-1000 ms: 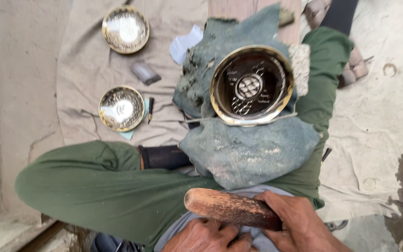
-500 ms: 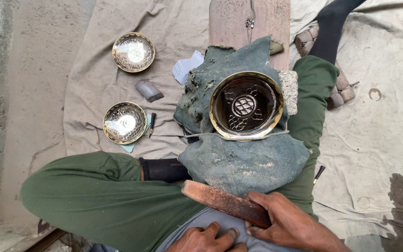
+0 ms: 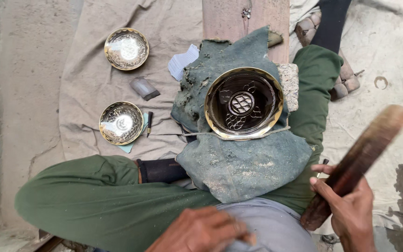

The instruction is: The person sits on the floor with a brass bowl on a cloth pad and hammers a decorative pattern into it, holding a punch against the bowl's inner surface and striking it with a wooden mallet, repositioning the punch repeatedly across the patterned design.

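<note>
My right hand (image 3: 350, 217) grips a dark wooden mallet-like stick (image 3: 357, 161), raised and blurred at the right, beside my green-trousered knee. My left hand (image 3: 201, 231) rests low on my grey lap, fingers curled; whether it holds something small I cannot tell. In front of me a dark engraved brass plate (image 3: 243, 102) with a shiny gold rim lies on a dusty green cloth (image 3: 243, 163) draped over my leg and a wooden block (image 3: 225, 18).
Two smaller shiny brass bowls (image 3: 126, 48) (image 3: 121, 122) lie on a beige ground cloth (image 3: 85, 84) to the left, with a small grey metal piece (image 3: 143, 88), a short dark tool (image 3: 149, 122) and a paper scrap (image 3: 181, 61). A sandalled foot (image 3: 346, 77) is at upper right.
The wooden stick was held flat across my lap by both hands; now my right hand alone has swung it up and out to the right. The view shifted down.
</note>
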The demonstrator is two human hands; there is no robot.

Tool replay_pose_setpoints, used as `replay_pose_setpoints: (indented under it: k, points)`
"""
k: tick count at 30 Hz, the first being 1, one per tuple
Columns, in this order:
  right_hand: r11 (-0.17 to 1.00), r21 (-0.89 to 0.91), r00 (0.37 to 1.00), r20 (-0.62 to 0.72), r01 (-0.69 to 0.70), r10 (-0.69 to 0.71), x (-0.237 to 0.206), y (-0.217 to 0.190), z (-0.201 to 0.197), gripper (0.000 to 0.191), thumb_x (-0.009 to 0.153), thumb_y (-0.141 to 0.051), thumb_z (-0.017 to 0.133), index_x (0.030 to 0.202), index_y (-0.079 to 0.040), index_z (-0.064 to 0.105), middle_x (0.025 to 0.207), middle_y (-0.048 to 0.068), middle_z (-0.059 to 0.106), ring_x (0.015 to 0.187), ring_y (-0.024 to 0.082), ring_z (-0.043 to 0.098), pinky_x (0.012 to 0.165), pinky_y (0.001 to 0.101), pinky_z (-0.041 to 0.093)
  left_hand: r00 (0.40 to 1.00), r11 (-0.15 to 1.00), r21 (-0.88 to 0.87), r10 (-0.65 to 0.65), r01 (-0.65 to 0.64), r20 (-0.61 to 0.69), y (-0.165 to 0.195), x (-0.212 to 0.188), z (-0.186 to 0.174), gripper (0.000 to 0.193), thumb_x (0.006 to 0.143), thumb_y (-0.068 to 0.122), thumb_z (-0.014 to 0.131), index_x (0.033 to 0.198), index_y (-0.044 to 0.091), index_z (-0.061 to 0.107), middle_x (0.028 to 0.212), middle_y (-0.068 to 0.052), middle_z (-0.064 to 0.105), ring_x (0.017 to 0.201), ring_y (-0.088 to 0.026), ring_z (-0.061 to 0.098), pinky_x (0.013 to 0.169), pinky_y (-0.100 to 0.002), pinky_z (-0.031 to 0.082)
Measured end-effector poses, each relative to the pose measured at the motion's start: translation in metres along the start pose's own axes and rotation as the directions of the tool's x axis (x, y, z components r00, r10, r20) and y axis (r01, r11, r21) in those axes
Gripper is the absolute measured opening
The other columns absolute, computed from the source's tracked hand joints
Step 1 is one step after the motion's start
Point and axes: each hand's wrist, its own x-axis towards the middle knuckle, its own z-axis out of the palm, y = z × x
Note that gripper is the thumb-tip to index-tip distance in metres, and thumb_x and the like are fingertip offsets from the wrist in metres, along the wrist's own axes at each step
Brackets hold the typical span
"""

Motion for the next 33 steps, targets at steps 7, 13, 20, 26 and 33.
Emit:
replay_pose_setpoints:
  k: [7, 13, 20, 26, 33]
  points:
    - [0.938, -0.18, 0.952, 0.027, -0.295, 0.304, 0.024, 0.025, 0.015, 0.046, 0.077, 0.004, 0.081, 0.12, 0.008, 0.063, 0.087, 0.017, 0.071, 0.07, 0.022, 0.065, 0.061, 0.0359, 0.055, 0.887, 0.995, 0.017, -0.084, 0.103, -0.455, -0.039, 0.079, -0.051, 0.028, 0.091, 0.015, 0.079, 0.117, 0.011, 0.072, 0.101, -0.006, 0.076, 0.087, -0.017, 0.076, 0.074, -0.031, 0.063]
    - [0.955, -0.29, 0.997, -0.03, 0.064, -0.076, 0.024, -0.015, 0.014, 0.049, 0.087, -0.003, 0.078, 0.13, 0.002, 0.055, 0.096, 0.01, 0.071, 0.085, 0.02, 0.073, 0.076, 0.0373, 0.064, 0.899, 0.983, 0.165, 0.005, 0.075, -0.439, -0.073, 0.136, -0.07, 0.038, 0.091, 0.017, 0.08, 0.127, 0.015, 0.067, 0.097, -0.005, 0.071, 0.082, -0.019, 0.072, 0.071, -0.035, 0.061]
    - [0.894, -0.435, 0.988, 0.147, 0.11, -0.05, 0.041, -0.045, 0.006, 0.035, 0.081, -0.003, 0.082, 0.11, 0.003, 0.064, 0.086, 0.013, 0.07, 0.075, 0.02, 0.076, 0.066, 0.0376, 0.063, 0.946, 0.952, 0.29, 0.003, 0.096, -0.324, -0.092, 0.158, -0.075, 0.048, 0.093, 0.014, 0.075, 0.138, 0.016, 0.059, 0.087, -0.006, 0.06, 0.073, -0.022, 0.066, 0.067, -0.039, 0.059]
    - [0.753, -0.656, 0.986, 0.155, 0.052, 0.066, 0.051, -0.064, 0.019, 0.032, 0.078, -0.01, 0.087, 0.102, 0.002, 0.069, 0.078, 0.013, 0.069, 0.064, 0.022, 0.071, 0.057, 0.0364, 0.06, 0.961, 0.943, 0.332, 0.058, 0.037, -0.272, -0.102, 0.161, -0.077, 0.043, 0.097, 0.016, 0.074, 0.137, 0.016, 0.058, 0.085, -0.006, 0.057, 0.072, -0.024, 0.063, 0.065, -0.042, 0.057]
    - [0.76, -0.643, 0.991, 0.131, 0.097, -0.016, 0.057, -0.08, 0.025, 0.039, 0.08, -0.012, 0.085, 0.109, 0.003, 0.063, 0.08, 0.014, 0.072, 0.069, 0.02, 0.072, 0.062, 0.0338, 0.062, 0.957, 0.93, 0.366, 0.123, -0.019, -0.262, -0.1, 0.162, -0.076, 0.043, 0.099, 0.012, 0.072, 0.139, 0.019, 0.059, 0.085, -0.007, 0.056, 0.074, -0.024, 0.064, 0.064, -0.043, 0.057]
